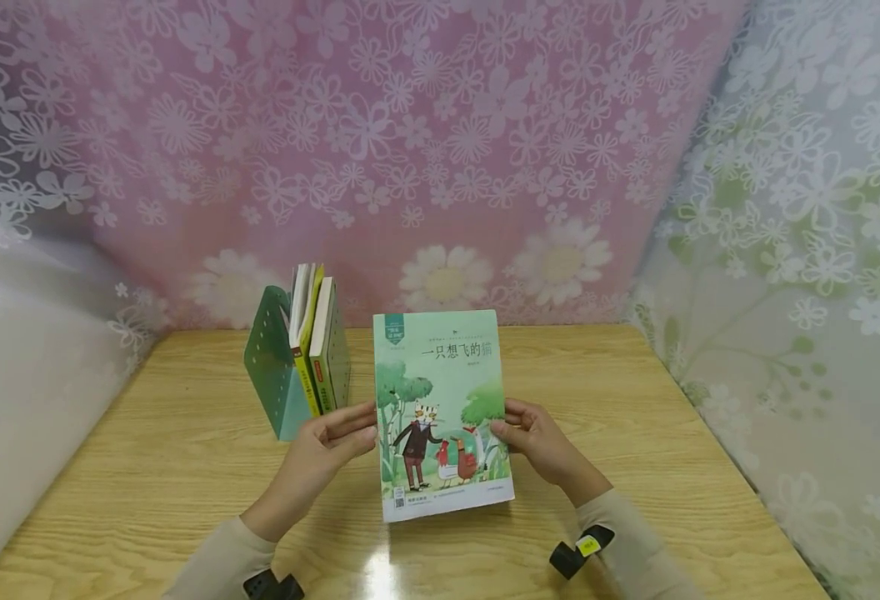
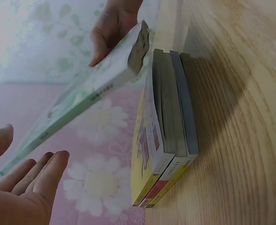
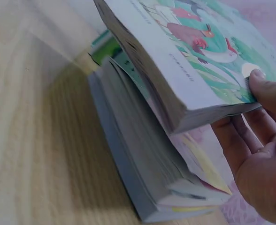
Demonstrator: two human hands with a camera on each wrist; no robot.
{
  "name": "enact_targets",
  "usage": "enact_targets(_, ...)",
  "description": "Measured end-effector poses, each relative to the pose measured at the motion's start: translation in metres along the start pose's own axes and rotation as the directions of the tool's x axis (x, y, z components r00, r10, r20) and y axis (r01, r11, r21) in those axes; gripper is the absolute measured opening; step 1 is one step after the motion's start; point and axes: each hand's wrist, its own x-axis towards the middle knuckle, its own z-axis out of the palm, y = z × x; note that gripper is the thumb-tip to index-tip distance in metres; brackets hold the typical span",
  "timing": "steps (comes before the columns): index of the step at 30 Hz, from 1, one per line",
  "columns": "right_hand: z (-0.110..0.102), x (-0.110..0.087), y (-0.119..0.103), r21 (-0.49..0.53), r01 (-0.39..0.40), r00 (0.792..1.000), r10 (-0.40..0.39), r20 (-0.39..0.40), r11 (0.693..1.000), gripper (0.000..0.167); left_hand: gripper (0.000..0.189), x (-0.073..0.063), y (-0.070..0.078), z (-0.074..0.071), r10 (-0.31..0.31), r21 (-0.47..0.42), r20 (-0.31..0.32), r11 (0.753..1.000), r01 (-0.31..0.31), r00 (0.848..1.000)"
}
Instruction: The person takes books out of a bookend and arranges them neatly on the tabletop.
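A light-green storybook point(image 1: 440, 375) with a cat in a dark jacket and birds on its cover is held up, tilted, above the table. My right hand point(image 1: 545, 437) grips its right edge, thumb on the cover and fingers underneath. Beside the spine is my left hand point(image 1: 327, 446); the left wrist view shows its thumb and straight fingers spread around the spine's corner with a gap. Below the storybook, a small stack of books point(image 2: 168, 112), a yellow cover on top, lies on the table. The held book hides that stack in the head view.
To the left, a green perforated bookend point(image 1: 266, 375) holds several upright books point(image 1: 312, 358) with yellow and green spines. The wooden table point(image 1: 620, 400) is bounded by a pink flowered curtain point(image 1: 447, 167) behind and pale flowered sheets at both sides.
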Motion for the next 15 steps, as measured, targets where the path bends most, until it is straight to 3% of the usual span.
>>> enact_targets(3, -0.010, 0.002, 0.001, 0.026, -0.014, 0.999, 0.015, -0.043, 1.000, 0.050, 0.051, -0.003, 0.001, -0.008, 0.008, -0.030, 0.043, 1.000, -0.007, 0.999)
enact_targets(8, -0.023, 0.008, 0.002, 0.043, -0.099, 0.987, 0.104, -0.123, 0.994, 0.051, 0.052, -0.009, 0.004, -0.020, 0.038, 0.023, 0.038, 0.999, -0.039, 0.999)
enact_targets(15, -0.029, 0.022, 0.006, 0.034, -0.268, 0.939, 0.268, -0.215, 0.963, 0.051, 0.054, -0.018, 0.005, -0.034, 0.051, 0.053, -0.022, 0.997, -0.049, 0.998)
